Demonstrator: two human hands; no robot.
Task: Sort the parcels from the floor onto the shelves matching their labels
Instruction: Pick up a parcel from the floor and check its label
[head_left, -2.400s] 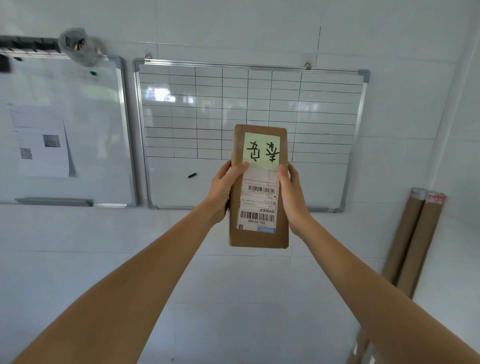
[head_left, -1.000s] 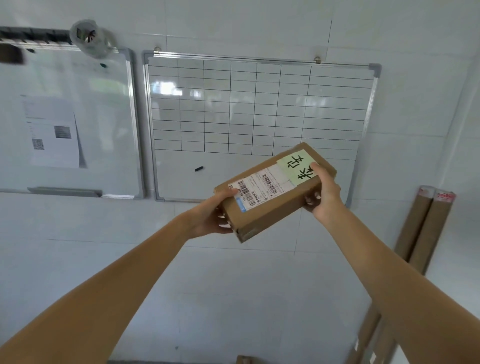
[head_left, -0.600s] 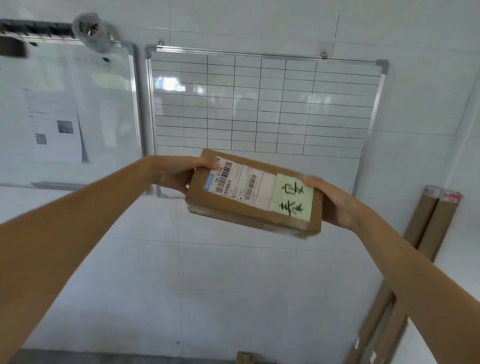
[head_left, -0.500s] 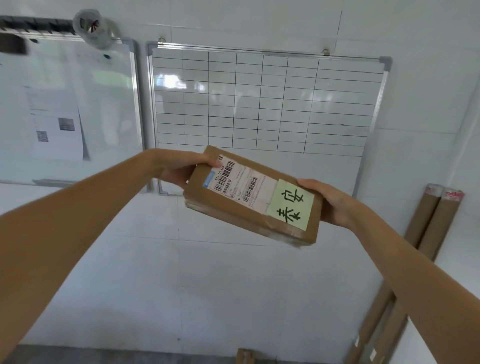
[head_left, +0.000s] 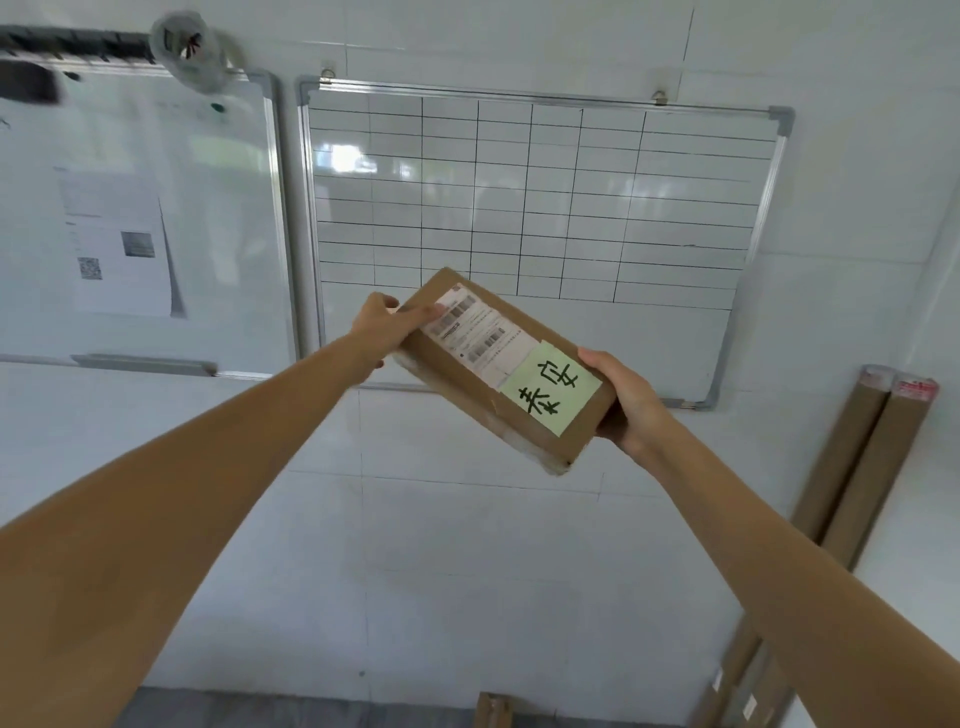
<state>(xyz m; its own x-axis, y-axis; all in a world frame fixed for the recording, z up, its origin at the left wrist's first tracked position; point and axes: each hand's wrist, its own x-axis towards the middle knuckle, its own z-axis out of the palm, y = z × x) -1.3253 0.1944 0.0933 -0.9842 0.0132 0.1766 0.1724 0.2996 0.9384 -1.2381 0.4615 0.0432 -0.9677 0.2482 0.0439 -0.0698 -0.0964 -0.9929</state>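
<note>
I hold a flat brown cardboard parcel (head_left: 566, 415) in front of me at chest height, tilted down to the right. On its top face are a white shipping label with barcodes (head_left: 478, 332) and a pale green note with handwritten black characters (head_left: 550, 388). My left hand (head_left: 382, 327) grips the far left end, thumb lying across the shipping label. My right hand (head_left: 626, 397) grips the near right end, fingers curled under the box. No shelf is in view.
A gridded whiteboard (head_left: 535, 208) hangs on the white tiled wall ahead, with a second whiteboard (head_left: 130, 223) carrying a printed sheet to its left. Brown cardboard tubes (head_left: 862, 457) lean in the right corner. Another cardboard box's corner (head_left: 493, 711) shows at the bottom edge.
Both hands turned the parcel from upright with the note upside down to lying flat, so the green note now sits at the right end. The view shifted slightly right.
</note>
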